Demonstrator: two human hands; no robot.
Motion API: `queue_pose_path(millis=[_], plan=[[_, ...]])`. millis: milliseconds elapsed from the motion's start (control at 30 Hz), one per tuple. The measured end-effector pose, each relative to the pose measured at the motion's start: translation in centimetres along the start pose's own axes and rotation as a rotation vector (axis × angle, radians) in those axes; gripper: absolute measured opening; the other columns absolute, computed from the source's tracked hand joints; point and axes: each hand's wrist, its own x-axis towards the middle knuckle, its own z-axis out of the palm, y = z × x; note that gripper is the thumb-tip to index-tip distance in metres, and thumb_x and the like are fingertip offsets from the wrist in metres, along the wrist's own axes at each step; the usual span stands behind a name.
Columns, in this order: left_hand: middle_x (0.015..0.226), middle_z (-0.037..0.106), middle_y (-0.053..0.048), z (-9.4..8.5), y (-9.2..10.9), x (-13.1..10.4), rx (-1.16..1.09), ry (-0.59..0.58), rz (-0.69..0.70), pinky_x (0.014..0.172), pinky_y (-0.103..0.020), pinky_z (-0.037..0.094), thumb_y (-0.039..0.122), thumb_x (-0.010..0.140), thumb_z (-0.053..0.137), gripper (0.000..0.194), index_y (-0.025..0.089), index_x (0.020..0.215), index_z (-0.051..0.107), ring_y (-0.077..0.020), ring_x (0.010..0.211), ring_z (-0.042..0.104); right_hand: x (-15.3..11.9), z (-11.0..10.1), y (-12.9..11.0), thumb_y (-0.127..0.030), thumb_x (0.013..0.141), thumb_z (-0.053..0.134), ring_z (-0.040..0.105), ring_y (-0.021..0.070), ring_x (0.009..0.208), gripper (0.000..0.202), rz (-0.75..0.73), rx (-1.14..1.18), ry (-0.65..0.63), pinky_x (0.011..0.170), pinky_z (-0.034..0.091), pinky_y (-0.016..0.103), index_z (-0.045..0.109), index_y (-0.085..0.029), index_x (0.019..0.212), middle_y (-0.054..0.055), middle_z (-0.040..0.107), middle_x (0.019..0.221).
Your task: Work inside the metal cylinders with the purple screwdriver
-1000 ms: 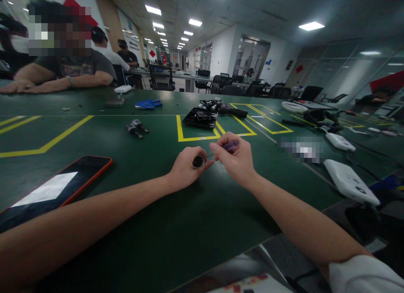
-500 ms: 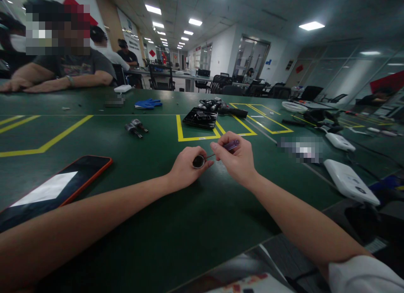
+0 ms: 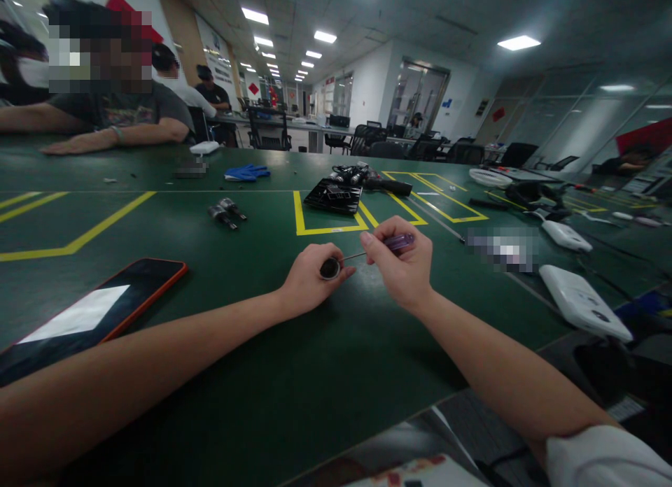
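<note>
My left hand (image 3: 309, 280) is closed around a small round part (image 3: 330, 268) with a pale rim and a dark hollow facing me. My right hand (image 3: 402, 266) grips a screwdriver (image 3: 400, 242) by its purple, partly see-through handle. The thin metal shaft points left, and its tip end lies at the round part beside my left fingers. Whether the tip sits in a screw is too small to tell. Both hands are just above the green table (image 3: 252, 403).
A phone (image 3: 105, 308) in an orange case lies left. Beyond my hands are dark metal-tipped parts (image 3: 225, 213), a blue glove (image 3: 246, 172) and a black glossy box (image 3: 333, 195). White devices (image 3: 584, 301) and cables are right. A person (image 3: 136, 109) sits across the table.
My right hand has shifted slightly right with the screwdriver, so more of the shaft shows. My left hand has stayed put. The person across has moved one arm.
</note>
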Motion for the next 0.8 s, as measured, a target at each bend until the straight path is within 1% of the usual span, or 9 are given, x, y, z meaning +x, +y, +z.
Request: queue_pose_path(millis=[133, 233, 367, 467, 567, 700, 767, 800], plan=[[0.07, 0.058, 0.0, 0.0, 0.0, 0.0, 0.037, -0.014, 0.004, 0.06, -0.025, 0.042, 0.04, 0.078, 0.057, 0.025, 0.016, 0.074, 0.052, -0.0139, 0.065, 0.053, 0.1, -0.1, 0.1, -0.022, 0.075, 0.058, 0.042, 0.0081, 0.046, 0.022, 0.001, 0.01, 0.013, 0.048, 0.034, 0.025, 0.046, -0.019, 0.057, -0.006, 0.044, 0.05], [0.07, 0.058, 0.0, 0.1, -0.7, 0.4, 0.096, -0.029, -0.002, 0.061, -0.026, 0.04, 0.04, 0.079, 0.056, 0.024, 0.016, 0.073, 0.052, -0.0141, 0.065, 0.053, 0.1, -0.1, 0.1, -0.022, 0.076, 0.058, 0.042, 0.0082, 0.047, 0.022, -0.001, 0.017, 0.021, 0.048, 0.034, 0.025, 0.046, -0.019, 0.058, -0.006, 0.044, 0.052], [0.07, 0.058, 0.0, -0.3, -3.1, 1.6, 0.214, -0.056, -0.038, 0.066, -0.028, 0.039, 0.039, 0.076, 0.061, 0.024, 0.016, 0.072, 0.053, -0.0158, 0.067, 0.053, 0.1, -0.2, -0.1, -0.021, 0.076, 0.058, 0.042, 0.0083, 0.047, 0.022, -0.013, 0.021, 0.02, 0.048, 0.034, 0.025, 0.047, -0.018, 0.058, -0.005, 0.045, 0.052], [0.076, 0.06, -0.004, -1.0, -5.3, 2.6, 0.31, -0.051, -0.101, 0.066, -0.03, 0.039, 0.046, 0.076, 0.058, 0.031, 0.015, 0.078, 0.054, -0.0189, 0.072, 0.054, 0.0, -0.4, -0.5, -0.021, 0.077, 0.059, 0.043, 0.0086, 0.048, 0.02, -0.024, 0.03, 0.01, 0.048, 0.034, 0.025, 0.049, -0.018, 0.059, -0.005, 0.046, 0.053], [0.079, 0.06, -0.007, -1.4, -7.2, 3.4, 0.407, -0.062, -0.167, 0.065, -0.031, 0.039, 0.052, 0.077, 0.053, 0.039, 0.014, 0.083, 0.055, -0.0218, 0.075, 0.055, -0.2, -0.5, -0.9, -0.021, 0.076, 0.06, 0.044, 0.0088, 0.048, 0.02, -0.039, 0.044, 0.0, 0.048, 0.035, 0.026, 0.05, -0.018, 0.06, -0.005, 0.047, 0.052], [0.082, 0.06, -0.008, -1.3, -8.9, 4.7, 0.517, -0.115, -0.218, 0.071, -0.035, 0.044, 0.049, 0.081, 0.051, 0.037, 0.012, 0.086, 0.057, -0.0224, 0.08, 0.056, -0.5, -0.7, -1.5, -0.018, 0.076, 0.061, 0.046, 0.0091, 0.048, 0.018, -0.059, 0.071, -0.021, 0.047, 0.034, 0.026, 0.052, -0.017, 0.061, -0.004, 0.049, 0.053], [0.089, 0.06, -0.007, -1.0, -9.8, 5.8, 0.562, -0.155, -0.228, 0.076, -0.038, 0.046, 0.042, 0.083, 0.051, 0.033, 0.011, 0.093, 0.057, -0.0206, 0.085, 0.057, -0.6, -0.7, -1.7, -0.015, 0.076, 0.061, 0.046, 0.0093, 0.049, 0.016, -0.076, 0.095, -0.012, 0.047, 0.034, 0.026, 0.053, -0.018, 0.062, -0.004, 0.049, 0.054], [0.097, 0.058, -0.007, -0.8, -10.2, 6.4, 0.581, -0.174, -0.232, 0.078, -0.038, 0.047, 0.037, 0.086, 0.05, 0.029, 0.012, 0.1, 0.055, -0.0184, 0.088, 0.057, -0.5, -0.8, -1.8, -0.014, 0.076, 0.06, 0.047, 0.0093, 0.049, 0.015, -0.088, 0.11, 0.0, 0.046, 0.034, 0.026, 0.053, -0.018, 0.063, -0.004, 0.049, 0.055]])
